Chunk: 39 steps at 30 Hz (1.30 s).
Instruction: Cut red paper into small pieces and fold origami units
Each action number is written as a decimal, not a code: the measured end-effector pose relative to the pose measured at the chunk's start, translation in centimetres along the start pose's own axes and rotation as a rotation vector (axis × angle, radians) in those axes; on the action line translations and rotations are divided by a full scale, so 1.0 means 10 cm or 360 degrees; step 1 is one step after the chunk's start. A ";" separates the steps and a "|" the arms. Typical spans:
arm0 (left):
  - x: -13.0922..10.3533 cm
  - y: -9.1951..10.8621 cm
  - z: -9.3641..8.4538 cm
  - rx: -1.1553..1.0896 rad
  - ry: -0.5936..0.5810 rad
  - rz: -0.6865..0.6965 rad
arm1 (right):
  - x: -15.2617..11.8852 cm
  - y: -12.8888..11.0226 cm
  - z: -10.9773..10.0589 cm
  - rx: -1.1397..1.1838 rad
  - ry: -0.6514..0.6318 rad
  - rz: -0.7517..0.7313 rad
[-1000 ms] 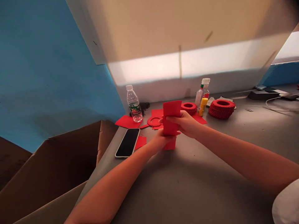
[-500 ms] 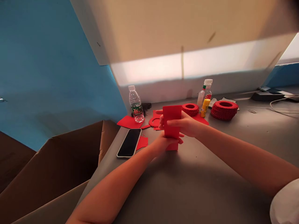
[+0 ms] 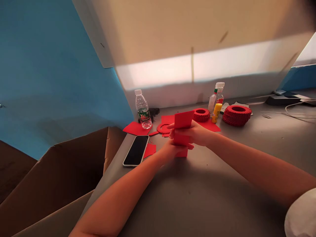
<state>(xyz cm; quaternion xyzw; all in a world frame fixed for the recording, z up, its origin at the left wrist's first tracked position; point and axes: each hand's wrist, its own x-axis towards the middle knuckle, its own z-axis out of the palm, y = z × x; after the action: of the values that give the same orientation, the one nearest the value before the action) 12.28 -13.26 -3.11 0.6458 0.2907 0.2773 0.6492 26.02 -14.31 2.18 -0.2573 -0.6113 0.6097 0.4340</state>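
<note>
A narrow strip of red paper (image 3: 183,119) stands upright above the grey table, held between both hands. My left hand (image 3: 172,147) is closed round its lower part, the thumb lying across the front. Higher up, my right hand (image 3: 197,132) grips the strip from the right, thumb in front and fingers partly hidden behind. The strip's top part leans at an angle. Behind the hands lie a red paper ring with a toothed edge (image 3: 161,128) and flat red paper sheets (image 3: 137,128).
A phone (image 3: 136,150) lies at the left beside a red scrap (image 3: 150,150). A water bottle (image 3: 143,110), a yellow glue stick (image 3: 217,113) and stacked red rings (image 3: 237,116) stand at the back. An open cardboard box (image 3: 74,164) adjoins the table's left edge.
The top of the red paper strip has tilted and looks bent, where it was flat and straight before. My right hand has shifted slightly down along it.
</note>
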 end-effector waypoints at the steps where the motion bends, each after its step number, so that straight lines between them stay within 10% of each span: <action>1: 0.00 0.00 0.00 -0.0008 -0.0002 0.0000 | 0.00 -0.01 0.01 0.0005 0.0008 -0.0035; 31: 0.01 0.06 0.00 -0.0169 -0.0101 -0.0052 | 0.02 -0.06 0.01 0.0039 0.0171 -0.0072; 39: 0.04 0.06 -0.07 -0.0005 -0.0025 -0.0080 | -0.21 -0.62 -0.28 -0.1030 0.0910 -0.0373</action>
<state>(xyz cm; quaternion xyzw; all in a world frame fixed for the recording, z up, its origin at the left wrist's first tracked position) 12.02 -12.49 -2.53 0.6394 0.3011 0.2563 0.6594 30.76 -15.38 7.35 -0.4671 -0.6512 0.2381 0.5487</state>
